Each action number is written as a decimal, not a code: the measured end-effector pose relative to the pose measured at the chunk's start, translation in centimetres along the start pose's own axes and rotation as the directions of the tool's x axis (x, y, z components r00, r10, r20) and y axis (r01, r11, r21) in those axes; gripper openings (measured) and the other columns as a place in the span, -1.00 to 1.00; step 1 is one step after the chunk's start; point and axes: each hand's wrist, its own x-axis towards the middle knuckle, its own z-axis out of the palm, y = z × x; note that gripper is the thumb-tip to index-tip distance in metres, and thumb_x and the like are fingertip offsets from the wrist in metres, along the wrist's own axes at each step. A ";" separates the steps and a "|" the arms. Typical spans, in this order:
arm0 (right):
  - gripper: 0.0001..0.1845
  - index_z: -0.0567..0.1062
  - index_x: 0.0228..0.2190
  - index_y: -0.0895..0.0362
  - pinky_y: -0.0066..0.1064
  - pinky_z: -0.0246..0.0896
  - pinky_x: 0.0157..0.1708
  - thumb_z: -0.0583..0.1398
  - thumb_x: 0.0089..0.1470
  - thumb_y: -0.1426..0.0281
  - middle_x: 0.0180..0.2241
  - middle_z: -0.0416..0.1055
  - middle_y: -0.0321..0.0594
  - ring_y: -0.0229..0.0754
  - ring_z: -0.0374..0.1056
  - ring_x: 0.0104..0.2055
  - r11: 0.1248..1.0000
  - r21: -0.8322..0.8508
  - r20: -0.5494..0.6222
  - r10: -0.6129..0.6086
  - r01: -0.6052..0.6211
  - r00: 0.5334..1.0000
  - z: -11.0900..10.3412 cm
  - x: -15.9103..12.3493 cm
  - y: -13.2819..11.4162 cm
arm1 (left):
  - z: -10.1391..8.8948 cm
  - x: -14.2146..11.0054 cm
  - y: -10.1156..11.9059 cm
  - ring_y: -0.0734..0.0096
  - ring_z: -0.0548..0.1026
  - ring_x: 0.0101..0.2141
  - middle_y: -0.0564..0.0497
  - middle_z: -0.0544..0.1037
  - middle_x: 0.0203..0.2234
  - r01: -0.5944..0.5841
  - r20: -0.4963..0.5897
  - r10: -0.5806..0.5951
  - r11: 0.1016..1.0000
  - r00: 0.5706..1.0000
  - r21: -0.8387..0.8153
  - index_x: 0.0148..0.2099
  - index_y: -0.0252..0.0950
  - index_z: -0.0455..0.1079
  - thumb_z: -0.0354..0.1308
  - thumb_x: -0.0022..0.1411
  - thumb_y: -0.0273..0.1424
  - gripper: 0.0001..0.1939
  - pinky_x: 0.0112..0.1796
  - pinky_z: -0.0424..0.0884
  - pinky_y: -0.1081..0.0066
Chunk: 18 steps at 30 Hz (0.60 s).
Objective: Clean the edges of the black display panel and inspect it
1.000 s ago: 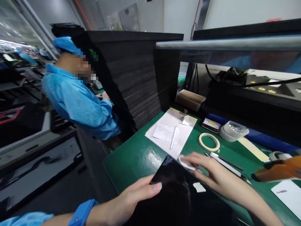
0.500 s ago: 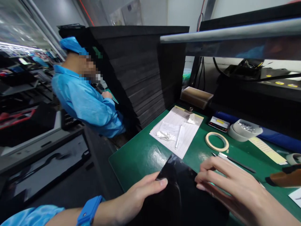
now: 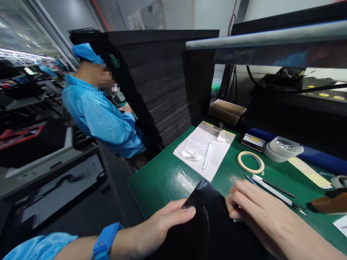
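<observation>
Creased light-blue sleeve [image 3: 45,247] at near left; blocky, deeper-blue band [image 3: 106,240] round the left hand's [image 3: 164,225] wrist; right hand [image 3: 257,204] and forearm [image 3: 309,229] bare.

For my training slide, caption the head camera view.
Left hand holding a glossy black panel, right hand at its edge, beside a green worktable.

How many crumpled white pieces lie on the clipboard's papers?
2: one piece left of the white pen, the other piece near the metal clip. No others show.
</observation>
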 end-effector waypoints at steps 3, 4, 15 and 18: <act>-0.69 0.44 -0.18 0.01 -0.35 0.37 -0.20 0.01 0.63 0.21 -0.20 0.42 -0.21 -0.14 0.40 -0.23 0.997 0.049 -0.014 -0.057 0.058 0.998 -0.5 0.4 -0.5 | -0.1 0.2 -0.3 -0.07 0.68 0.02 -0.14 0.79 -0.08 0.007 -0.025 -0.007 1.000 1.000 0.020 0.12 -0.30 0.71 0.39 0.31 0.00 -0.46 0.17 0.45 0.11; -0.68 0.44 -0.17 0.00 -0.39 0.35 -0.21 0.02 0.64 0.20 -0.20 0.43 -0.23 -0.18 0.40 -0.23 0.996 0.050 -0.018 -0.078 0.079 0.997 -0.8 0.6 -0.7 | -0.1 0.4 -0.5 -0.05 0.68 0.00 -0.14 0.78 -0.09 -0.001 -0.026 0.001 1.000 1.000 0.015 0.13 -0.30 0.70 0.39 0.30 0.01 -0.45 0.14 0.46 0.13; -0.84 0.49 -0.02 -0.09 -0.51 0.34 -0.07 0.12 0.63 0.18 -0.05 0.47 -0.33 -0.26 0.45 -0.06 0.991 0.062 -0.010 -0.117 0.118 0.993 -2.2 0.7 -1.5 | -0.2 0.6 -0.8 0.07 0.73 -0.07 -0.04 0.81 -0.22 -0.023 -0.022 0.021 0.995 1.000 -0.100 0.06 -0.21 0.76 0.44 0.29 -0.06 -0.57 0.08 0.50 0.27; -0.69 0.48 -0.14 -0.01 -0.43 0.34 -0.13 0.06 0.64 0.16 -0.11 0.46 -0.28 -0.21 0.43 -0.12 0.995 0.063 0.056 -0.084 0.080 0.995 -2.0 0.7 -1.3 | -0.1 0.7 -0.9 0.04 0.73 -0.05 -0.06 0.82 -0.18 -0.023 -0.013 0.022 0.995 1.000 -0.095 0.11 -0.22 0.74 0.41 0.33 -0.08 -0.57 0.11 0.50 0.24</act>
